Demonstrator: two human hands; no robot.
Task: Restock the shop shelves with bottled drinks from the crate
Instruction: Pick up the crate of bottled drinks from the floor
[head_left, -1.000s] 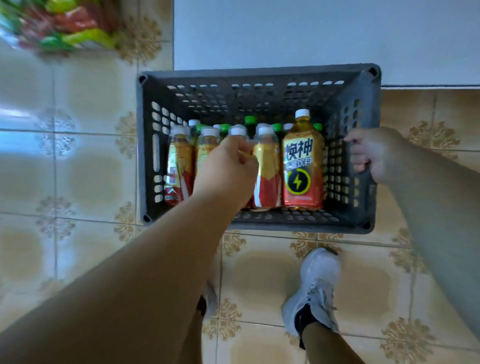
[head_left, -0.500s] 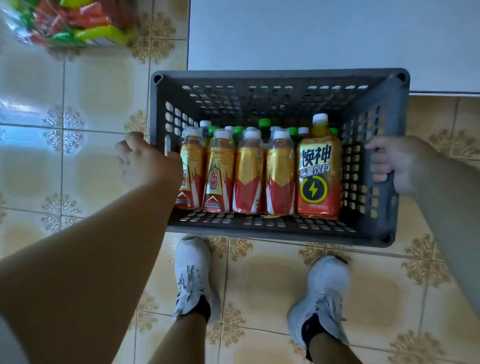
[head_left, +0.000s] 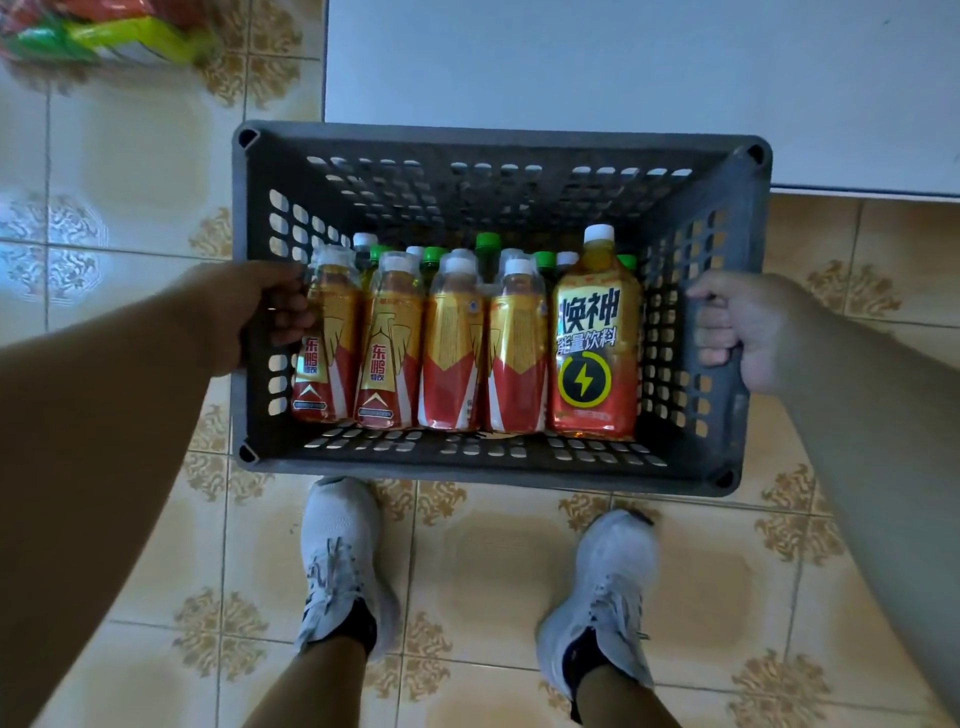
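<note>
A dark grey perforated crate (head_left: 498, 143) sits in front of my feet over the tiled floor. It holds several bottled drinks: a row of small red-and-gold bottles with white caps (head_left: 452, 348), one bigger orange bottle with a lightning sign (head_left: 595, 343) at the right, and green-capped bottles (head_left: 487, 244) behind them. My left hand (head_left: 249, 312) grips the crate's left wall, fingers curled inside. My right hand (head_left: 737, 325) grips the right wall the same way.
A white flat surface (head_left: 623, 67) lies beyond the crate's far rim. Colourful packaged goods (head_left: 98, 31) lie on the floor at the top left. My two white shoes (head_left: 343, 561) stand on the patterned tiles just behind the crate.
My left hand left the bottle tops in the crate, swung out to the left and took hold of the crate's left wall. My right hand kept its grip on the right wall.
</note>
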